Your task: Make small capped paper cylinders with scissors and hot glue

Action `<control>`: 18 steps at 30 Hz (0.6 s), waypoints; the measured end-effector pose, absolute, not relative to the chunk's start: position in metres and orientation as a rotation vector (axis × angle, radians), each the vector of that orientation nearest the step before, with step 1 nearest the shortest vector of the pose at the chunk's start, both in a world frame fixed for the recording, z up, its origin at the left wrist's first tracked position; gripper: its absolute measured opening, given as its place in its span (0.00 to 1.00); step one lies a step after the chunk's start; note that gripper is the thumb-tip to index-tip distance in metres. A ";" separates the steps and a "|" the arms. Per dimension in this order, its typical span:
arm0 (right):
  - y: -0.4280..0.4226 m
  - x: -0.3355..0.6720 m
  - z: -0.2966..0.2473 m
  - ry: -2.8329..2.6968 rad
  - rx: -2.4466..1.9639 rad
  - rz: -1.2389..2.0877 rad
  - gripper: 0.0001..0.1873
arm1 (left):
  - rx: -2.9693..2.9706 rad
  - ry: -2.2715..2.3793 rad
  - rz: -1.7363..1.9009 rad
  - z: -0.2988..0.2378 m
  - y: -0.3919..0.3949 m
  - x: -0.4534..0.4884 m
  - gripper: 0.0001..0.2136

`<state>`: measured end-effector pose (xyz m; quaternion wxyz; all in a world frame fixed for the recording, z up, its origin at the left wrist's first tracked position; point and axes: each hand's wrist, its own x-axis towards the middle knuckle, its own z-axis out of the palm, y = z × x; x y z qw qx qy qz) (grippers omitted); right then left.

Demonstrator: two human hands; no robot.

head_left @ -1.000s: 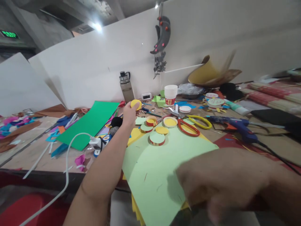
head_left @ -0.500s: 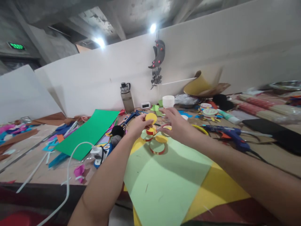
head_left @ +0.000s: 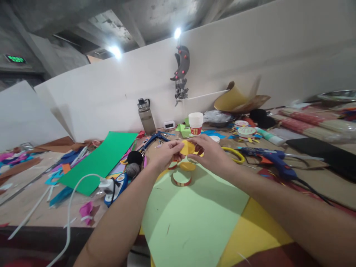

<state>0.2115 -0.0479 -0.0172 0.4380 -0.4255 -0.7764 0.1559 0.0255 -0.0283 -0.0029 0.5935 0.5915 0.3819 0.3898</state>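
Both hands meet over the far end of a light green paper sheet (head_left: 191,218). My left hand (head_left: 164,154) pinches the left edge of a yellow paper disc (head_left: 187,148). My right hand (head_left: 210,150) grips the same disc from the right, fingers curled round it. Just below them on the green sheet lie a round lid with a red-and-gold rim and green top (head_left: 181,178) and a flat yellow disc (head_left: 187,166). A yellow sheet (head_left: 250,233) lies under the green one.
A dark green sheet (head_left: 97,161), a white cable (head_left: 69,207) and paper scraps lie to the left. A water bottle (head_left: 145,116), stacked paper cups (head_left: 195,123), yellow scissors (head_left: 235,155) and a blue glue gun (head_left: 274,159) stand beyond and to the right. A white partition wall backs the table.
My right hand came up from the near edge and joined the left on the yellow disc. The left hand brought the disc rightward, over the green sheet.
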 end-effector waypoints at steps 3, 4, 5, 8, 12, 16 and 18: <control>-0.051 0.212 -0.016 -1.921 -1.062 0.363 0.34 | 1.332 0.891 0.931 -0.001 -0.029 0.027 0.23; -0.052 0.211 -0.016 -1.930 -1.054 0.356 0.37 | 1.341 0.899 0.929 -0.002 -0.030 0.028 0.23; -0.053 0.211 -0.016 -1.947 -1.044 0.353 0.39 | 1.359 0.904 0.924 -0.003 -0.030 0.029 0.23; -0.054 0.210 -0.016 -1.998 -1.031 0.351 0.32 | 1.431 0.887 0.901 -0.006 -0.030 0.031 0.21; -0.050 0.219 -0.009 -1.943 -1.065 0.382 0.26 | 1.483 0.882 0.912 -0.003 -0.030 0.029 0.21; -0.045 0.236 0.009 -1.680 -1.176 0.422 0.27 | 1.629 1.007 0.988 0.004 -0.031 0.025 0.20; -0.042 0.243 0.015 -1.591 -1.205 0.420 0.26 | 1.815 1.131 1.007 0.003 -0.031 0.026 0.15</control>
